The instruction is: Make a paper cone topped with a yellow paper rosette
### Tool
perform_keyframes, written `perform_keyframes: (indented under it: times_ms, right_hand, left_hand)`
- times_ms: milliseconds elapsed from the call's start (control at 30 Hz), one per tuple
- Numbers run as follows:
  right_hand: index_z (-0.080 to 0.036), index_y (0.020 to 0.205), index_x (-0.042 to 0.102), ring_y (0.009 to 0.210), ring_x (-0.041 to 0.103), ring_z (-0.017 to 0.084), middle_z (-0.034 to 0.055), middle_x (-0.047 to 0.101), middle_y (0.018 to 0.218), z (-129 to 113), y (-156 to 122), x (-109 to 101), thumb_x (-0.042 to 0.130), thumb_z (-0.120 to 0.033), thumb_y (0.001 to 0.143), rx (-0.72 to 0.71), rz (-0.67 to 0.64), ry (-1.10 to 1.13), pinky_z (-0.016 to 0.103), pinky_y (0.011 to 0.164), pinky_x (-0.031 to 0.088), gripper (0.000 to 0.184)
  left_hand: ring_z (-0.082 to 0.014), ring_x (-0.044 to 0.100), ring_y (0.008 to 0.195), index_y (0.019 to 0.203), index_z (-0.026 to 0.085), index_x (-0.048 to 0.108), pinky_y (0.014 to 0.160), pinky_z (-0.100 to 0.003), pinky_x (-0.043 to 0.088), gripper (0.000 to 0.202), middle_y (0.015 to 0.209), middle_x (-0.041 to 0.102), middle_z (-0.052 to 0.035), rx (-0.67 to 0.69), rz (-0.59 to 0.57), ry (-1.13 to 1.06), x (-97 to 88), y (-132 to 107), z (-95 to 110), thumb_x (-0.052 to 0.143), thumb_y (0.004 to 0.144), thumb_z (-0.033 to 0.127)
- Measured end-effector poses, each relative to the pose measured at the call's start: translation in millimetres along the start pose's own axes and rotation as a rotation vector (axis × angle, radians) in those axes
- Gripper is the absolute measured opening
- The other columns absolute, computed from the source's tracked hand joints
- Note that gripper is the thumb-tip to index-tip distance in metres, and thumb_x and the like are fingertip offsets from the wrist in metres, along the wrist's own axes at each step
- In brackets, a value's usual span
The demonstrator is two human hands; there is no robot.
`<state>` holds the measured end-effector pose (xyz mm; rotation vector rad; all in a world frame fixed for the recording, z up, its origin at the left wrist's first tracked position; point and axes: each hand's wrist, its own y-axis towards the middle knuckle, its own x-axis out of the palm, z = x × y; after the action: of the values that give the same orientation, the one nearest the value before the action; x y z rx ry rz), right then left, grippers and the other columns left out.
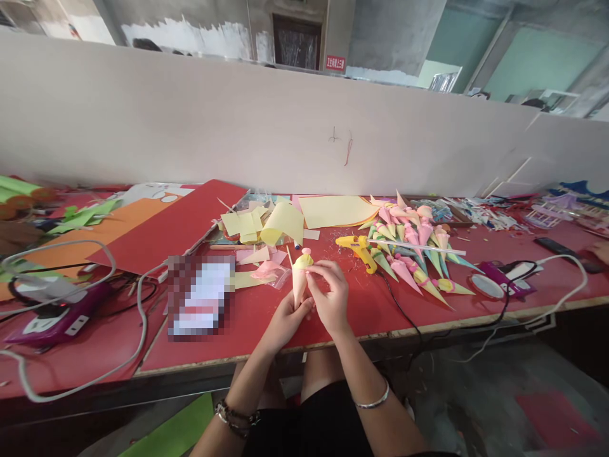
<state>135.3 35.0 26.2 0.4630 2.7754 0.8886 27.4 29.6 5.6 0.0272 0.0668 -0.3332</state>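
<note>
Comes up from the lap with both forearms, a beaded bracelet point(235, 416) on the left wrist, a silver bangle point(373, 400) on the right. Curls the left hand point(285, 317) palm-up round the lower end of a paper cone point(299, 285), fingers closed on it, just above the near edge of the red table point(247, 311). Bends the right hand point(332, 297) at the wrist, back upward, thumb and fingertips pinched on the cone's upper side, other fingers loosely folded. Holds the cone nearly upright: tip down in the left hand, wide mouth up, long axis leaning slightly away, a yellow ball point(303, 259) sitting in the mouth. Beyond, to the right, a glue gun point(356, 246) lying on the table beside a heap of finished cones point(419, 254). Farther back, yellow paper sheets point(333, 209); to the left, a red card point(176, 228). Behind everything, a pale board point(190, 127) standing along the table.
</note>
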Motion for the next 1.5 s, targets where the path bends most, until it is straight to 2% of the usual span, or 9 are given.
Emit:
perform_keyframes:
  times_ms: [233,433,600,800,1000,1133,1333,1500]
  right_hand:
    - [-0.027,0.089,0.064,0.088,0.052,0.018,0.0050,0.054,0.091,3.2,-1.9,0.4,0.049,-0.020,0.078,0.003,-0.021,0.005,0.033,0.079,0.044,0.020]
    - [-0.024,0.094,0.057,0.080,0.053,0.016,0.0048,0.055,0.089,2.4,-2.0,3.6,0.049,-0.023,0.079,0.070,0.030,0.089,0.031,0.074,0.046,0.018]
    - [-0.023,0.081,0.057,0.078,0.053,0.016,0.0039,0.055,0.082,0.4,-0.6,1.7,0.049,-0.023,0.078,0.030,0.025,0.078,0.030,0.072,0.045,0.008]
    - [-0.024,0.078,0.060,0.081,0.052,0.017,0.0038,0.054,0.080,-2.7,0.6,0.3,0.050,-0.022,0.078,-0.001,-0.002,0.028,0.032,0.074,0.044,0.010]
    - [-0.024,0.082,0.063,0.081,0.052,0.017,0.0045,0.053,0.084,1.4,-1.4,2.3,0.051,-0.025,0.078,0.063,-0.016,0.099,0.031,0.072,0.046,0.013]
    - [-0.022,0.078,0.063,0.081,0.053,0.016,0.0046,0.051,0.086,3.3,-0.7,3.8,0.051,-0.028,0.078,0.175,0.018,0.224,0.028,0.071,0.047,0.013]
    - [-0.018,0.077,0.057,0.079,0.053,0.013,0.0017,0.051,0.083,2.5,0.9,5.2,0.056,-0.023,0.073,0.285,0.043,0.357,0.023,0.069,0.046,0.006]
    - [-0.018,0.084,0.053,0.083,0.054,0.013,0.0014,0.055,0.084,5.6,1.0,8.3,0.059,-0.023,0.071,0.412,0.023,0.497,0.024,0.075,0.044,0.015]
  left_hand:
    - [-0.0085,0.040,0.053,0.064,0.017,0.042,0.055,-0.021,0.033,0.024,0.055,0.043,0.0053,0.017,-0.004,0.015,0.4,0.5,0.3,0.048,0.074,0.037]
    - [-0.0090,0.041,0.053,0.065,0.017,0.043,0.055,-0.022,0.034,0.024,0.055,0.044,0.0052,-0.011,-0.002,0.017,0.0,0.7,-1.2,0.049,0.073,0.039]
    - [-0.0091,0.041,0.054,0.065,0.017,0.043,0.056,-0.022,0.034,0.024,0.055,0.045,0.0049,-0.010,-0.010,0.026,-0.2,0.7,-2.0,0.049,0.073,0.039]
    - [-0.0087,0.039,0.053,0.064,0.017,0.041,0.054,-0.022,0.033,0.024,0.055,0.043,0.0053,-0.005,-0.001,0.029,-0.5,0.6,-2.9,0.048,0.073,0.039]
    - [-0.0090,0.039,0.053,0.063,0.017,0.042,0.053,-0.022,0.032,0.026,0.054,0.043,0.0050,-0.023,0.007,0.032,0.8,-0.5,2.2,0.050,0.071,0.041]
    - [-0.0092,0.041,0.052,0.063,0.017,0.043,0.054,-0.022,0.033,0.026,0.053,0.045,0.0051,-0.028,-0.013,0.024,1.0,-0.5,3.4,0.050,0.071,0.042]
    - [-0.0093,0.042,0.053,0.066,0.017,0.045,0.056,-0.022,0.034,0.024,0.055,0.046,0.0047,-0.013,-0.033,0.021,0.4,-0.4,2.5,0.050,0.073,0.039]
    - [-0.0091,0.041,0.053,0.065,0.017,0.043,0.054,-0.022,0.033,0.024,0.056,0.045,0.0048,-0.018,-0.034,0.016,0.6,-0.4,3.5,0.050,0.073,0.038]
